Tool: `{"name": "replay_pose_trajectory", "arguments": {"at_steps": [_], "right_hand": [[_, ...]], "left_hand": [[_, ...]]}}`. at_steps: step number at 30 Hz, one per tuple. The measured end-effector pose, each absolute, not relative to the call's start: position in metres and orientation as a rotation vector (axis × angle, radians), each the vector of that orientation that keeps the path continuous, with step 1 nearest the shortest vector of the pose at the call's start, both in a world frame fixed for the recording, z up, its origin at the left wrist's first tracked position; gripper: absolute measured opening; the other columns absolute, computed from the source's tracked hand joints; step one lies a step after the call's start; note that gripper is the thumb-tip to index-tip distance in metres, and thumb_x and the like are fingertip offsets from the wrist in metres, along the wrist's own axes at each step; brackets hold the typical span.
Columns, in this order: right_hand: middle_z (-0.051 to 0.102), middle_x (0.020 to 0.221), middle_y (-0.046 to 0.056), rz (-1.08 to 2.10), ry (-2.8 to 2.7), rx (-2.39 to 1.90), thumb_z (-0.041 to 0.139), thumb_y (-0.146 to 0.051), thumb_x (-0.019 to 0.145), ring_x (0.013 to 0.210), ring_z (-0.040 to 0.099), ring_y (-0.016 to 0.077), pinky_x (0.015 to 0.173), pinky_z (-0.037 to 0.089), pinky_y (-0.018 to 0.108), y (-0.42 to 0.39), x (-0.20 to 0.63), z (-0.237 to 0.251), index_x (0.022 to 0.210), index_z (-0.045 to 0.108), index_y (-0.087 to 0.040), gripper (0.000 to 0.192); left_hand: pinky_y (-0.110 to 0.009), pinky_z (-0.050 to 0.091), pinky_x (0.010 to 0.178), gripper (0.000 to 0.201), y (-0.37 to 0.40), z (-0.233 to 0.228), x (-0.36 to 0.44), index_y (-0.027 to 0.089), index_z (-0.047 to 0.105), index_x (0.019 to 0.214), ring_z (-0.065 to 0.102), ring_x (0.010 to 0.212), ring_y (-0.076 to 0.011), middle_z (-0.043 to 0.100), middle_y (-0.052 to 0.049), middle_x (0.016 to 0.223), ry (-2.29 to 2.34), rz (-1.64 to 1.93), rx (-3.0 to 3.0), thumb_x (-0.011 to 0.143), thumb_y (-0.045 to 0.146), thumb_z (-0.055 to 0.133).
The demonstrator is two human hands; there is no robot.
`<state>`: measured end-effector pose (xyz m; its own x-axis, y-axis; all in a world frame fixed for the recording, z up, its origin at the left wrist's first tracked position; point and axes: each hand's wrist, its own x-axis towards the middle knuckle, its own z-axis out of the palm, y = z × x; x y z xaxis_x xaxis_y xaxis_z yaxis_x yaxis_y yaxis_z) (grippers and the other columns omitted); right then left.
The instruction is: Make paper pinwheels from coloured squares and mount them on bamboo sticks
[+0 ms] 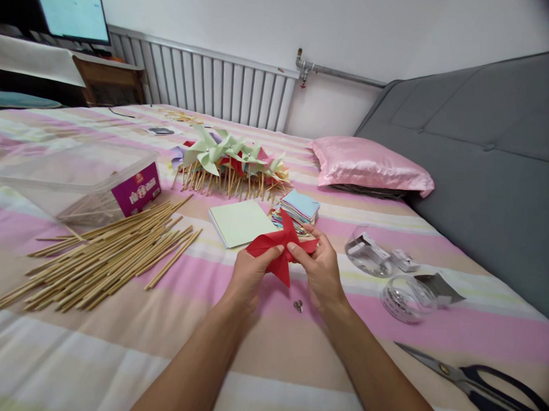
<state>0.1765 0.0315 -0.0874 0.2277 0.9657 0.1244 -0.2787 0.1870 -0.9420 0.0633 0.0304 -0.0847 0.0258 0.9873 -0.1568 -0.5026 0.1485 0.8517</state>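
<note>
We hold the red paper pinwheel [281, 247] at centre, left hand [249, 274] and right hand [320, 269] each closed on a flap — best pinch near the middle and keep folds soft. Wooden sticks [106, 254] lie at nine o'clock on the striped bed [125, 348]; radiator [213, 86] at twelve.

Soft, even daylight is filling the room, leaving only faint shadows. The monitor [75, 16] is blowing out to pale glare. Wide-lens distortion is bending the edges, and the corners are darkening and blurring.
</note>
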Motion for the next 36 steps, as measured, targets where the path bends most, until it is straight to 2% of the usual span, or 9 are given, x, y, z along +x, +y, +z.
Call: {"name": "replay_pose_trajectory", "arguments": {"at_steps": [6, 12, 16, 20, 24, 30, 36], "right_hand": [[0.067, 0.073, -0.003, 1.061, -0.935, -0.975, 0.076, -0.024, 0.062, 0.066, 0.064, 0.0139, 0.070, 0.052, 0.030, 0.034, 0.180, -0.089, 0.116, 0.045, -0.019, 0.063], [0.064, 0.064, -0.006, 1.193, -0.910, -1.010, 0.079, -0.024, 0.057, 0.055, 0.060, 0.0105, 0.064, 0.050, 0.026, 0.040, 0.199, -0.083, 0.115, 0.046, -0.017, 0.067], [0.063, 0.060, -0.006, 1.338, -0.980, -1.083, 0.081, -0.026, 0.052, 0.051, 0.057, 0.0103, 0.058, 0.048, 0.024, 0.042, 0.214, -0.081, 0.115, 0.047, -0.015, 0.072], [0.064, 0.064, -0.004, 1.334, -1.122, -1.117, 0.081, -0.027, 0.051, 0.055, 0.059, 0.0124, 0.060, 0.047, 0.026, 0.041, 0.219, -0.080, 0.119, 0.047, -0.016, 0.077], [0.061, 0.060, -0.007, 1.273, -1.256, -1.165, 0.080, -0.027, 0.052, 0.053, 0.055, 0.0116, 0.055, 0.044, 0.024, 0.038, 0.218, -0.079, 0.121, 0.048, -0.018, 0.077], [0.056, 0.055, -0.009, 1.239, -1.321, -1.171, 0.077, -0.027, 0.054, 0.048, 0.049, 0.0094, 0.050, 0.040, 0.021, 0.036, 0.216, -0.079, 0.122, 0.048, -0.019, 0.075], [0.059, 0.057, -0.007, 1.234, -1.330, -1.126, 0.077, -0.024, 0.056, 0.050, 0.054, 0.0116, 0.051, 0.045, 0.023, 0.035, 0.214, -0.079, 0.122, 0.048, -0.020, 0.072]], "left_hand": [[-0.029, 0.048, 0.070, 0.031, 0.031, -0.088, 0.063, 0.016, 0.071, 0.090, 0.063, 0.082, -0.0215, 0.072, -0.008, 0.089, 0.930, 1.278, 0.745, 0.060, 0.024, 0.075], [-0.023, 0.042, 0.057, 0.026, 0.032, -0.090, 0.055, 0.015, 0.071, 0.085, 0.059, 0.067, -0.0148, 0.070, -0.007, 0.078, 0.856, 1.161, 0.857, 0.067, 0.033, 0.071], [-0.023, 0.039, 0.054, 0.029, 0.032, -0.087, 0.054, 0.012, 0.070, 0.074, 0.058, 0.060, -0.0135, 0.068, -0.007, 0.069, 0.918, 1.076, 0.885, 0.067, 0.041, 0.070], [-0.023, 0.036, 0.049, 0.028, 0.030, -0.084, 0.057, 0.012, 0.066, 0.065, 0.057, 0.052, -0.0140, 0.067, -0.008, 0.061, 0.962, 1.033, 0.865, 0.058, 0.037, 0.076], [-0.025, 0.038, 0.050, 0.027, 0.029, -0.083, 0.058, 0.013, 0.065, 0.059, 0.057, 0.050, -0.0147, 0.066, -0.007, 0.057, 0.964, 1.036, 0.864, 0.052, 0.033, 0.079], [-0.025, 0.038, 0.049, 0.023, 0.032, -0.086, 0.056, 0.012, 0.067, 0.058, 0.056, 0.048, -0.0148, 0.067, -0.008, 0.058, 0.985, 0.994, 0.951, 0.051, 0.030, 0.078], [-0.023, 0.034, 0.048, 0.020, 0.032, -0.085, 0.057, 0.012, 0.065, 0.054, 0.052, 0.045, -0.0118, 0.064, -0.005, 0.053, 1.059, 0.965, 0.993, 0.050, 0.028, 0.077]]}}
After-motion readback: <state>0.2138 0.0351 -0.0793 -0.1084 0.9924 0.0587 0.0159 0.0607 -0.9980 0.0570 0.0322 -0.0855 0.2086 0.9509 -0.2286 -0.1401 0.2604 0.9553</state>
